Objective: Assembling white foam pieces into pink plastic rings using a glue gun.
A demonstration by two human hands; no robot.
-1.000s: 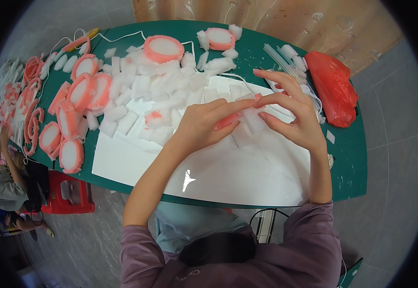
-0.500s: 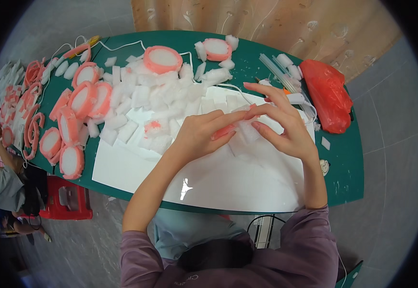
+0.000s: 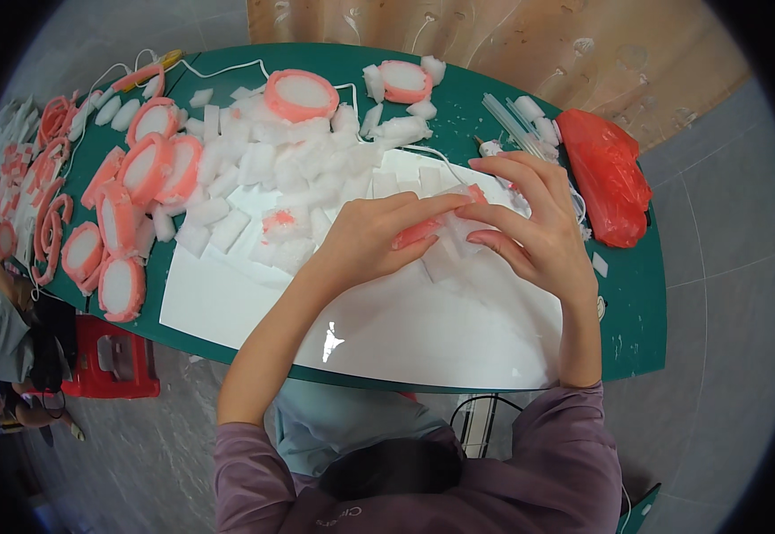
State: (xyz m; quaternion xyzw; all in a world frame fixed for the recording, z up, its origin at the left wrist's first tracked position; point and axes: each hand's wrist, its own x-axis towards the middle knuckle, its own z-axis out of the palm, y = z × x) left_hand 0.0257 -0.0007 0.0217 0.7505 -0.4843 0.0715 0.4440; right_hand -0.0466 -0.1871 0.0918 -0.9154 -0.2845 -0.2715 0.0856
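While, in the head view, the left hand (image 3: 371, 235) pinches a pink-and-white foam piece (image 3: 417, 233) above the white sheet (image 3: 396, 334), the right hand (image 3: 534, 233) curves beside it, fingers spread; whether its fingertips grip, I cannot tell. White foam chunks (image 3: 267, 165) lie heaped beyond.

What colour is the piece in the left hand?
Pink where the piece shows in the left hand; best seen in the head view.

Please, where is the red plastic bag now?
In the head view, the red bag lies at the right edge of the green table, right of the clear sticks.
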